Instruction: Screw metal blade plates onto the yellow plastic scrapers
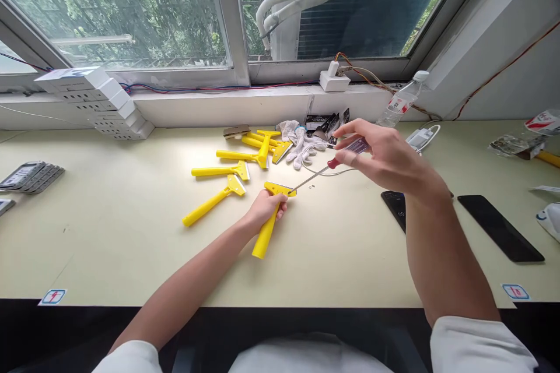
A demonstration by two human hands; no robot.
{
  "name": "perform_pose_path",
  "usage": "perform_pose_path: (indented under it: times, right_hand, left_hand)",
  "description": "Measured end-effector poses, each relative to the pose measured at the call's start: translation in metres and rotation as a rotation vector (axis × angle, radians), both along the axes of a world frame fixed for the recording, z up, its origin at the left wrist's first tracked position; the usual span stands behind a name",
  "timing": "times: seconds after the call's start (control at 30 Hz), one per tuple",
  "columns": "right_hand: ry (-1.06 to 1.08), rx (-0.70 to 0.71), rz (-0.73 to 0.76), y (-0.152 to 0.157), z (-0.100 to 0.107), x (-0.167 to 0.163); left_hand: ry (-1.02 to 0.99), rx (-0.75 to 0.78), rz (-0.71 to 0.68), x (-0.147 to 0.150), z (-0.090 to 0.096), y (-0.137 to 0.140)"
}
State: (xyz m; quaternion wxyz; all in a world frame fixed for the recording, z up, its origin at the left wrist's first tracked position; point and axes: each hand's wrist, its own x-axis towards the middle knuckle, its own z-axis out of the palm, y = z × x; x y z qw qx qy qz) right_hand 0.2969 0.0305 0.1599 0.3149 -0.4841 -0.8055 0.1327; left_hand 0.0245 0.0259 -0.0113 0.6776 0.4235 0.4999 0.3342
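My left hand (pixel 265 210) is closed around a yellow scraper (pixel 265 238) near its head, with the handle pointing down toward me. In my right hand (pixel 385 154) is a screwdriver (pixel 335 162) with a red and clear handle, gripped by the fingertips. Its thin shaft slants down to the left, and the tip meets the scraper's head at the right side. Whether the tip sits in a screw is too small to tell. A few tiny parts (pixel 311 186) lie on the table just right of the scraper head. Several more yellow scrapers (pixel 210 207) lie to the left and behind.
White gloves (pixel 300 143) and black packets (pixel 321 123) lie at the back. Stacked white boxes (pixel 109 105) stand at the back left. Two dark phones (pixel 501 227) and a water bottle (pixel 405 99) are to the right, with a white cable (pixel 343 171) across the table (pixel 341 262).
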Motion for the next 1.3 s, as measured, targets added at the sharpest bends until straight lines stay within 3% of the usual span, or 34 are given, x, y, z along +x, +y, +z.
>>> perform_pose_path:
  times: [0.1,0.33,0.4,0.53,0.77,0.87,0.97,1.13,1.3]
  right_hand:
    - [-0.007,0.108,-0.184,0.0,-0.008,-0.004]
    - [0.281,-0.009,0.102,-0.008,-0.015,0.009]
    - [0.288,0.002,-0.003,-0.008,-0.021,0.011]
    - [0.062,0.098,-0.393,-0.007,-0.031,0.015]
    - [0.229,0.274,-0.501,-0.011,-0.025,0.036]
    - [0.231,0.234,-0.535,-0.015,-0.031,0.049]
    - [0.25,0.141,-0.593,-0.02,-0.054,0.062]
    - [0.417,-0.004,-0.723,-0.035,-0.112,0.076]
    - [0.387,-0.198,-0.676,-0.055,-0.158,0.083]
  left_hand:
    - [0.039,-0.036,-0.08,0.006,0.002,0.011]
    - [0.039,-0.089,-0.205,0.016,-0.001,0.037]
    - [0.029,-0.1,-0.22,0.018,-0.004,0.041]
    - [0.015,-0.081,-0.236,0.019,-0.009,0.045]
    - [0.105,-0.075,-0.267,0.02,-0.004,0.044]
    - [0.14,-0.067,-0.297,0.018,0.0,0.042]
    - [0.136,-0.02,-0.327,0.016,0.004,0.037]
    - [0.135,0.035,-0.316,0.014,0.006,0.031]
    - [0.129,0.01,-0.315,0.015,0.005,0.037]
